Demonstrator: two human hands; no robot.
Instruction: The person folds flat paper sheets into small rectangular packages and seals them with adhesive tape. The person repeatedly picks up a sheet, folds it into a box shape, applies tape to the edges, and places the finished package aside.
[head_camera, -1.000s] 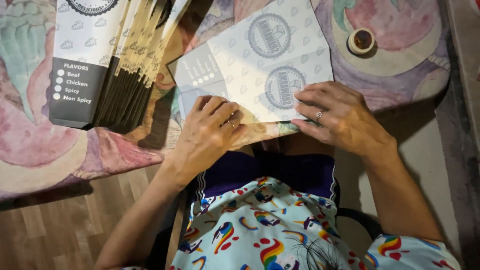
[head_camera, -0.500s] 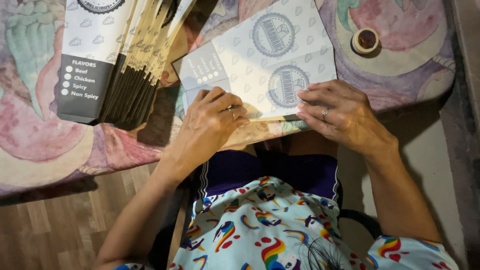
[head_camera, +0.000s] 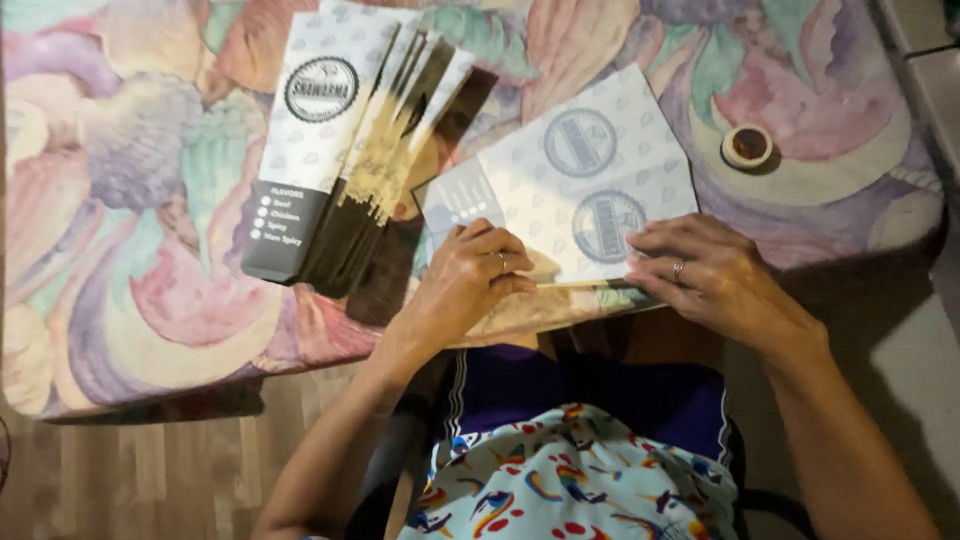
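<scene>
Pastel shell-print tablecloth (head_camera: 150, 250) is covering the table. Flat printed paper sleeve (head_camera: 570, 190), right of sleeve stack (head_camera: 340, 160): light, thin, creasing easily; best gripped by edges. Left hand (head_camera: 470, 285) & right hand (head_camera: 705, 275) are pressing its near edge, fingers flat. Tape roll (head_camera: 747, 146) further right.

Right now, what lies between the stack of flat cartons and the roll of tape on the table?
In the head view, the flat printed sheet that both hands press down lies between the stack of cartons and the tape roll.

Both hands (head_camera: 590, 275) down — fingers curled
</scene>
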